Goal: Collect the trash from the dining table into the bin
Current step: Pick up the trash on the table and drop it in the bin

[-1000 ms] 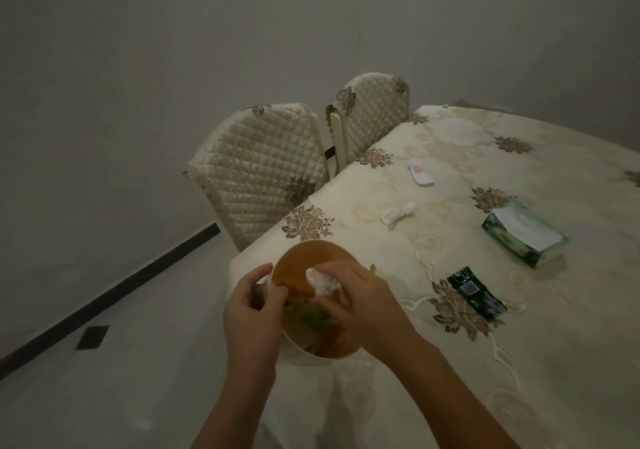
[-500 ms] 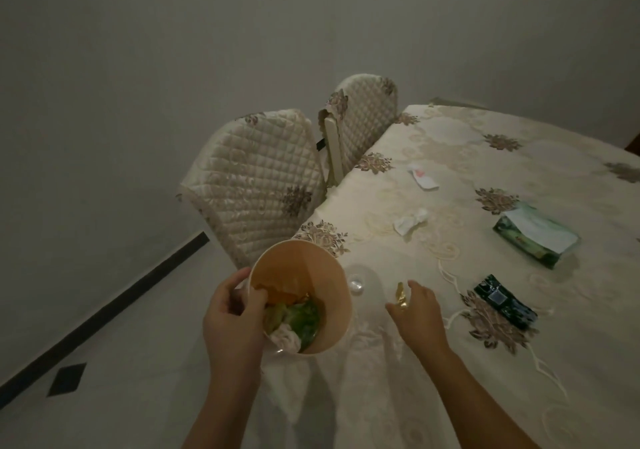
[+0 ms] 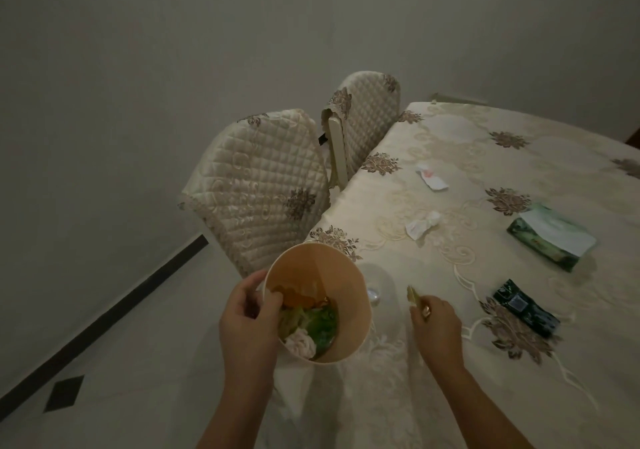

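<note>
My left hand [image 3: 250, 320] grips the rim of a round tan bin [image 3: 346, 296], held at the table's near-left corner; inside lie green scraps, an orange piece and a crumpled white tissue. My right hand [image 3: 437, 324] rests on the tablecloth just right of the bin, fingers pinched on a small yellowish wrapper [image 3: 412, 292]. A small clear shiny scrap [image 3: 374, 294] lies between bin and right hand. Farther out on the table lie a crumpled white tissue [image 3: 423, 225], a white paper with red marks [image 3: 431, 177] and a dark green packet [image 3: 524, 307].
A green tissue pack [image 3: 550, 240] sits at the table's right. The table [image 3: 519, 157] wears a cream embroidered cloth. Two quilted chairs [image 3: 258, 192] [image 3: 363, 116] stand along its left side. Light floor with a dark baseboard lies to the left.
My right hand dropped the white tissue into the bin, left it, and moved right onto the table to pinch the small wrapper. The bin is tipped more upright.
</note>
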A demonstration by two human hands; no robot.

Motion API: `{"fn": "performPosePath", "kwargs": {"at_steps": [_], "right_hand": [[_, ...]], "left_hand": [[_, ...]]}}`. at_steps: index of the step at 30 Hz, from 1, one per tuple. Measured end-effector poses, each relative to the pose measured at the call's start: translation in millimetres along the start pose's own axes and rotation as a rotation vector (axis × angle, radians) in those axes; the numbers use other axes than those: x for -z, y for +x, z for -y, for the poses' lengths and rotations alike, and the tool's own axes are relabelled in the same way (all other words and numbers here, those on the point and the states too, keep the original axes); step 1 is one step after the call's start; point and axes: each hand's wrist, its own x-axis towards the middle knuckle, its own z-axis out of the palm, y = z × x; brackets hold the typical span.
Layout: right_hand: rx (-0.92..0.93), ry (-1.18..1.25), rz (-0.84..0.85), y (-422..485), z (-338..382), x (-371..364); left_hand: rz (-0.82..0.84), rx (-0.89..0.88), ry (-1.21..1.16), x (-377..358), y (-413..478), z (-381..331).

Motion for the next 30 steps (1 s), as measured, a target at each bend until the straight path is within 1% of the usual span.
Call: {"fn": "performPosePath", "kwargs": {"at_steps": [3, 5, 7, 9, 10, 12, 14, 15, 17, 18, 19, 21, 25, 27, 28, 30], "right_hand": [[0.132, 0.212, -0.133, -9.2, 41.8, 28.5], [0.303, 0.327, -0.13, -20.6, 74.8, 45.2], [0.499, 0.317, -0.004, -32.1, 99.6, 53.3], [0.631, 0.18, 0.153, -40.2, 110.9, 48.3], [0.657, 0.093, 0.209, -42.5, 112.9, 42.1], [0.657, 0.016, 0.261, -45.5, 114.8, 33.6], [0.677, 0.104, 0.186, -44.1, 114.0, 32.3], [0.678, 0.174, 0.105, -40.2, 112.1, 34.3], [0.584, 0.289, -0.053, -25.1, 102.1, 37.4], [0.506, 0.308, -0.084, -15.6, 95.8, 37.7], [0.428, 0.297, -0.08, -6.1, 88.4, 35.7], [0.305, 0.208, 0.006, 11.2, 71.2, 24.7], [0.192, 0.015, 0.314, 26.3, 39.2, -11.4], [0.182, -0.041, 0.427, 25.6, 28.6, -27.2], [0.196, -0.054, 0.453, 24.7, 25.4, -33.1], [0.25, -0.071, 0.454, 22.4, 20.4, -41.6]], "left_hand": [[0.022, 0.017, 0.004, -3.3, 1.0, 0.0], [0.034, 0.018, 0.012, -6.3, 1.1, 0.7], [0.042, 0.012, 0.006, -9.4, 0.7, 0.9], [0.044, 0.006, 0.001, -12.3, -0.5, 0.4], [0.044, 0.0, 0.002, -13.4, -1.0, 0.4], [0.047, -0.003, -0.003, -15.1, -2.2, 0.1], [0.039, 0.006, -0.013, -15.7, -1.5, -0.9], [0.028, 0.015, -0.014, -15.9, -0.8, -1.6], [0.004, 0.03, -0.021, -16.6, 0.8, -2.4], [-0.009, 0.035, -0.025, -17.2, 1.7, -2.3], [-0.022, 0.043, -0.027, -17.9, 2.6, -2.0], [-0.052, 0.06, -0.033, -19.4, 4.8, -1.0], [-0.093, 0.069, -0.023, -21.1, 8.0, -2.7], [-0.11, 0.06, -0.01, -21.0, 8.6, -5.3], [-0.116, 0.057, -0.001, -21.0, 9.2, -6.4], [-0.128, 0.056, 0.015, -20.6, 10.5, -8.3]]}}
